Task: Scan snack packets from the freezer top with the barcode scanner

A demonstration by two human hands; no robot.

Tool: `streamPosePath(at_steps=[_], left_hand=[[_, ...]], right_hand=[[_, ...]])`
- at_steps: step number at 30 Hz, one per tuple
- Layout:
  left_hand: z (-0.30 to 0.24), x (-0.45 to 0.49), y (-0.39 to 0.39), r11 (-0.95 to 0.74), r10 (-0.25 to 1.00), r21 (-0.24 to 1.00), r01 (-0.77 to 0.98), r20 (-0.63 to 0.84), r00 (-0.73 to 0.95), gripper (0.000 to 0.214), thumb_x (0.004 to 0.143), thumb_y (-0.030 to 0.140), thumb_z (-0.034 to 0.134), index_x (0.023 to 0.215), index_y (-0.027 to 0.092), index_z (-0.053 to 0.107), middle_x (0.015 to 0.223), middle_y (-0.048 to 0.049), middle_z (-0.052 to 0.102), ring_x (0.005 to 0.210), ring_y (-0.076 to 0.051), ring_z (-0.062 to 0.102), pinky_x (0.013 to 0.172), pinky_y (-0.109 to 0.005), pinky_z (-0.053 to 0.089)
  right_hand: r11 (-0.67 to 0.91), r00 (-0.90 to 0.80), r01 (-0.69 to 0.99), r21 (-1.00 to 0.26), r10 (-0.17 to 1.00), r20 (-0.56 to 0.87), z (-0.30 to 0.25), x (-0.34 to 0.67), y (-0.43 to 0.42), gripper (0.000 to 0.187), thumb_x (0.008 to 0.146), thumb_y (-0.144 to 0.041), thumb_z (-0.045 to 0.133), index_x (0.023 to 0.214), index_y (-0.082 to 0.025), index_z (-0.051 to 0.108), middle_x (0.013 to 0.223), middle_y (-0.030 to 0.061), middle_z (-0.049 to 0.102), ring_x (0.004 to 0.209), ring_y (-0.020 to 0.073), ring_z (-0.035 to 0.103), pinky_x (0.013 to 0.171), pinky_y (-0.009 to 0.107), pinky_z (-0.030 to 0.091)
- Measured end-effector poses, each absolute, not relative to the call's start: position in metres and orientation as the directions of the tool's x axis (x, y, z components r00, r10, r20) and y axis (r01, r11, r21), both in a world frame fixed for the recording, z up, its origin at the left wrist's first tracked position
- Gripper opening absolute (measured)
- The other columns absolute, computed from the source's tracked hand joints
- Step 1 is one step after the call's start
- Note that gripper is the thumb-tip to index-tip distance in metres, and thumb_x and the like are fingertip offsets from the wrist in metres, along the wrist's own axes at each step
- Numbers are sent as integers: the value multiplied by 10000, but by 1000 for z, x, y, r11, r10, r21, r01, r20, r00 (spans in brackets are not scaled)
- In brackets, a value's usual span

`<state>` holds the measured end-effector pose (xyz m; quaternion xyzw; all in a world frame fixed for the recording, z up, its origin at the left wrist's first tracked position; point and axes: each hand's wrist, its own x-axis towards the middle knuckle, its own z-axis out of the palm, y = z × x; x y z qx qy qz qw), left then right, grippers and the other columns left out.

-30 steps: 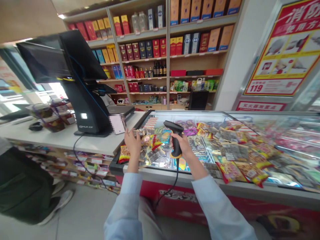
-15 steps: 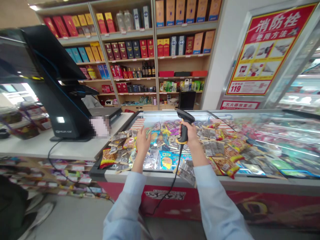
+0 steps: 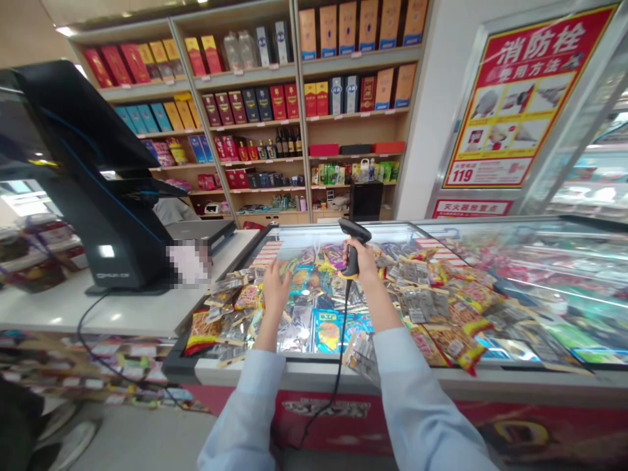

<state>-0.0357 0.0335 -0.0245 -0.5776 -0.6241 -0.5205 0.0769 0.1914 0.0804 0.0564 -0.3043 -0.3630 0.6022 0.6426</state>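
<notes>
While right hand grips a barcode scanner; left hand open above snack packets

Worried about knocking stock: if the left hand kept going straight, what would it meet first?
Probably the snack packets just ahead of the left hand, though depth is unclear from this view.

The right hand has moved the barcode scanner farther over the freezer
</notes>
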Motion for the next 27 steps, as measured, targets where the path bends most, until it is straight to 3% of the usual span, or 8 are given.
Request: streamPosePath(at_steps=[8, 14, 22, 27], left_hand=[[-14, 4, 36, -261, 678, 563, 784, 685, -266, 255, 848, 238, 505, 1066, 181, 624, 1315, -134, 551, 1255, -270, 500, 1080, -457, 387], [-17, 59, 35, -376, 759, 539, 753, 646, -84, 235, 838, 212, 539, 1054, 210, 633, 1308, -103, 576, 1250, -241, 519, 1055, -435, 417], [-26, 112, 25, -526, 841, 563, 638, 455, 292, 231, 854, 265, 571, 1063, 219, 656, 1224, -72, 649, 1180, -208, 578, 1031, -333, 433], [-26, 143, 24, -487, 869, 562, 669, 392, 303, 208, 875, 270, 536, 1036, 211, 653, 1204, -69, 651, 1178, -200, 569, 1039, -326, 415]], right_hand=[[163, 67, -534, -830, 986, 151, 85, 236, 70, 132, 632, -251, 662, 707, -152, 618, 478, -35, 553, 350, 108, 488, 317, 225, 400], [200, 104, -515, -834, 980, 171, 101, 283, 51, 161, 654, -268, 688, 743, -154, 617, 507, -38, 557, 359, 104, 494, 323, 222, 410], [164, 143, -460, -872, 984, 109, 55, 332, 22, 159, 619, -268, 696, 666, -163, 587, 487, -26, 570, 352, 98, 482, 310, 205, 397], [120, 198, -479, -870, 980, 26, 25, 356, 20, 196, 585, -281, 717, 659, -182, 565, 480, -39, 568, 345, 99, 470, 311, 211, 396]])
